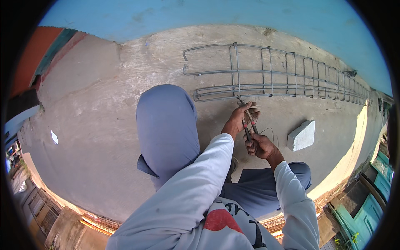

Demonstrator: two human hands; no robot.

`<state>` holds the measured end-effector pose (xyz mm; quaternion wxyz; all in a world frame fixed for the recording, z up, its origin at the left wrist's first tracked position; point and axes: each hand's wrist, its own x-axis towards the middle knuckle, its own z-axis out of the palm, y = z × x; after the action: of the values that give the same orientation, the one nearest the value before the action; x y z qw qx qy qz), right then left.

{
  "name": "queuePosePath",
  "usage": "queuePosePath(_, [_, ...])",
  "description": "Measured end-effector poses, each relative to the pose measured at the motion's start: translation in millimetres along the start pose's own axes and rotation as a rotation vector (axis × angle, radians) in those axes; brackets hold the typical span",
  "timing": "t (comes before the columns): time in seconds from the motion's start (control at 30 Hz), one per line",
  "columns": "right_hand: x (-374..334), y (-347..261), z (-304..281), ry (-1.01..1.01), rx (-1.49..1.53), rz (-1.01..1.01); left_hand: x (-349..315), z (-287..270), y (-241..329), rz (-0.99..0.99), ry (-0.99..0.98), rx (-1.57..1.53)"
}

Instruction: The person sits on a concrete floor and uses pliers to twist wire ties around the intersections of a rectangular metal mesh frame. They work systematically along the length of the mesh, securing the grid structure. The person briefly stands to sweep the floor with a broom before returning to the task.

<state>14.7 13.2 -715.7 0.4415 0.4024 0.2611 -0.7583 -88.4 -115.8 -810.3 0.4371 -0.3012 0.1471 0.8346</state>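
A long steel rebar cage (pixel 271 76) lies on the concrete floor ahead of me, running off to the right. Just below its near bars are pincers (pixel 253 126) with dark, red-marked handles, their head end pointing up at the cage. My right hand (pixel 260 146) is closed around the lower handles, which stand slightly apart. My left hand (pixel 239 118) is bent round the upper part of the pincers, close to the lowest bar. Its fingertips are partly behind the tool, and any small wire in them cannot be made out. A thin loose wire (pixel 268 130) curves beside my right hand.
A pale broken block (pixel 301 136) sits on the floor to the right of my hands. The blue wall (pixel 208 14) runs along the far side. My bent knee (pixel 167 118) rises left of the hands. A white scrap (pixel 54 137) lies far left.
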Motion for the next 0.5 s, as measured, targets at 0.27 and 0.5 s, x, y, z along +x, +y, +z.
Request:
queuePosePath(0.27, [-29, -13, 57, 0.821, -1.085, -0.147, 16, 14, -13, 0.065, 0.357, 0.097])
queuePosePath(0.5, [11, 20, 15, 1.128, -1.598, -0.550, 31, 17, -16, 0.070, 0.576, 0.222])
